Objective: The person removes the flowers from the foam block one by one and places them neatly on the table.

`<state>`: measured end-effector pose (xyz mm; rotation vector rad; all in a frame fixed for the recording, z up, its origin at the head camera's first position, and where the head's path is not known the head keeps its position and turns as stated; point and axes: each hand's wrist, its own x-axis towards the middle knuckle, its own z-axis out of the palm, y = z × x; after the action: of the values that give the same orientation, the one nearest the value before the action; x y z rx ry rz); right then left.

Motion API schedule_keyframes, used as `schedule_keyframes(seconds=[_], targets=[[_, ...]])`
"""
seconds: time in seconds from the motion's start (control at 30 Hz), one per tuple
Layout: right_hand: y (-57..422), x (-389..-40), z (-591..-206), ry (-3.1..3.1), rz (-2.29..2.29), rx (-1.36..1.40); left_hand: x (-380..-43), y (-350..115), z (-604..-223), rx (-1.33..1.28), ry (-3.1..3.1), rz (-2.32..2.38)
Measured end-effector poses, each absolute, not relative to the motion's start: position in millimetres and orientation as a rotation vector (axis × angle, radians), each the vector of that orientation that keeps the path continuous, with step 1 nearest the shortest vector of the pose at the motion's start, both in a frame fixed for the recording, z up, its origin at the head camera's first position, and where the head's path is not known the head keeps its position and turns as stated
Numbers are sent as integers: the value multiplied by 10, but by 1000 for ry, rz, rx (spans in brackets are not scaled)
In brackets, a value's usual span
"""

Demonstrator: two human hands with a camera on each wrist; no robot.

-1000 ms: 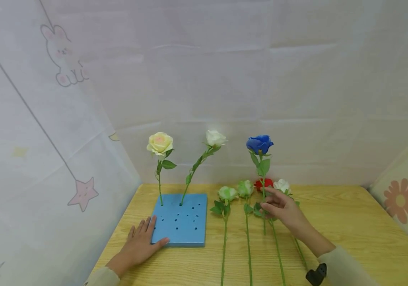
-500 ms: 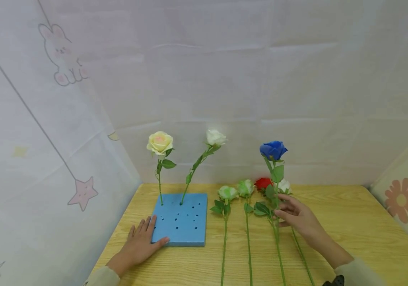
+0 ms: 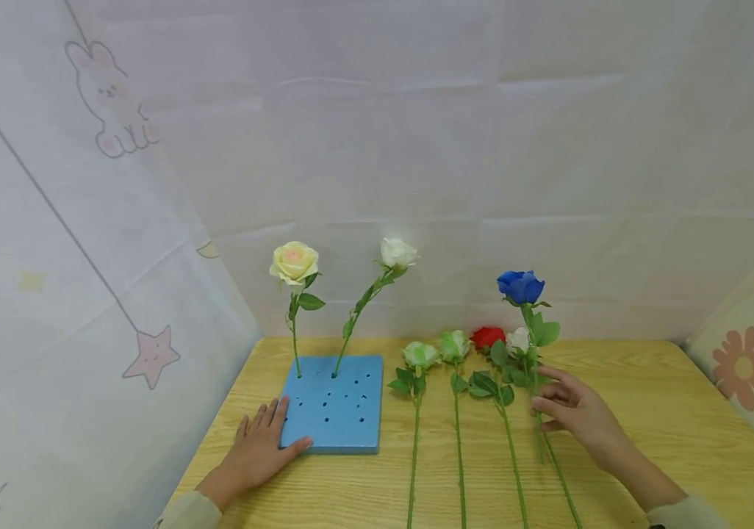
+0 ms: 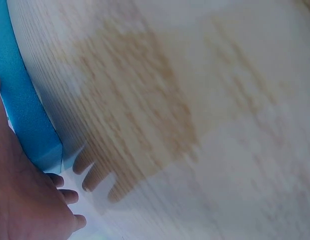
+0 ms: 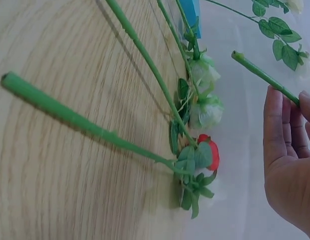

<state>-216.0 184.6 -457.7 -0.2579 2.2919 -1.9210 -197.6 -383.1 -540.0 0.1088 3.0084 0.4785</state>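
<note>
My right hand (image 3: 580, 417) pinches the green stem of a blue rose (image 3: 520, 287), held upright above the table at the right. In the right wrist view the stem's cut end (image 5: 255, 70) sticks out past the fingers. My left hand (image 3: 260, 447) lies flat with spread fingers at the lower left corner of a blue foam block (image 3: 344, 435), its thumb along the front edge. Small holes dot the block's top. A pale yellow rose (image 3: 294, 263) stands upright in a back hole, and a white rose (image 3: 398, 253) leans right from another.
Two pale green roses (image 3: 421, 356), a red rose (image 3: 488, 338) and another white rose (image 3: 518, 342) lie on the wooden table (image 3: 344, 492), stems toward me. A white cloth wall (image 3: 549, 147) rises behind the table.
My right hand has moved right and slightly toward me, carrying the blue rose from over the red rose to beside the lying white one. The left hand stays on the block.
</note>
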Motion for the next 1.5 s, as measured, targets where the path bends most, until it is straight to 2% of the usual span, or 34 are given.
schedule_keyframes(seconds=[0.7,1.5], targets=[[2264,-2100,-4646,2283,-1878,-183,-1981,-3836,-5403,111,3007,467],[2688,-2193,-4726,2272,-1760,-119,-1965,-3833,-5397,105,3012,485]])
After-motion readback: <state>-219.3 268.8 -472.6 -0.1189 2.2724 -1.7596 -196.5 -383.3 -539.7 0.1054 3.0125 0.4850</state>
